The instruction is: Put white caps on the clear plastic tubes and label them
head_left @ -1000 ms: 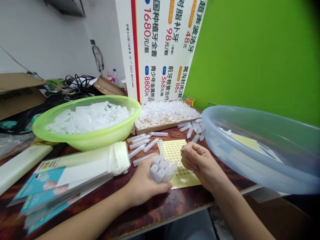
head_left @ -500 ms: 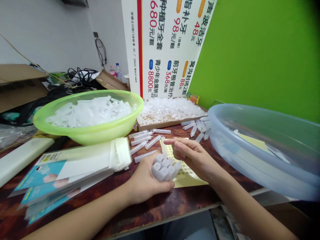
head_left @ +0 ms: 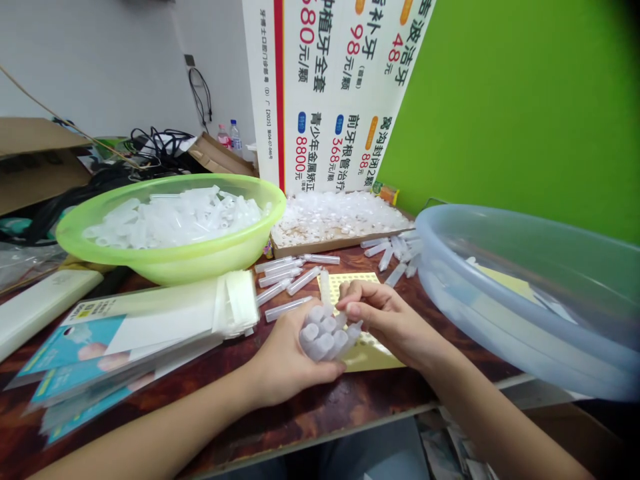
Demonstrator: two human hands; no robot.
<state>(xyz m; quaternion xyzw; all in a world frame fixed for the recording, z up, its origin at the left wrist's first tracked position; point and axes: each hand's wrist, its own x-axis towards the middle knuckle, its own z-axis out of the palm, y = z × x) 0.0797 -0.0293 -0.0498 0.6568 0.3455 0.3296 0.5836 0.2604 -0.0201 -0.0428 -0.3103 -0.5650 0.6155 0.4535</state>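
Note:
My left hand point(head_left: 285, 357) is closed around a bundle of several small translucent plastic tubes point(head_left: 326, 331), held upright near the table's front edge. My right hand point(head_left: 383, 315) has its fingers curled and pinched against the top of that bundle; whether a sticker or a tube is between its fingertips I cannot make out. Under both hands lies a yellow sheet of small round stickers point(head_left: 356, 279). Several loose tubes point(head_left: 287, 280) lie on the dark wooden table just behind my left hand.
A lime-green basin point(head_left: 165, 257) full of tubes stands at the back left. A large clear blue basin point(head_left: 525, 313) overhangs the table's right edge. A board heaped with white caps point(head_left: 335, 223) sits behind, below a printed sign. Stacked packaging bags point(head_left: 135, 337) lie at left.
My right hand stretched its fingers out over the sticker sheet, then curled them and came back against the bundle in my left hand. The view has tilted down slightly.

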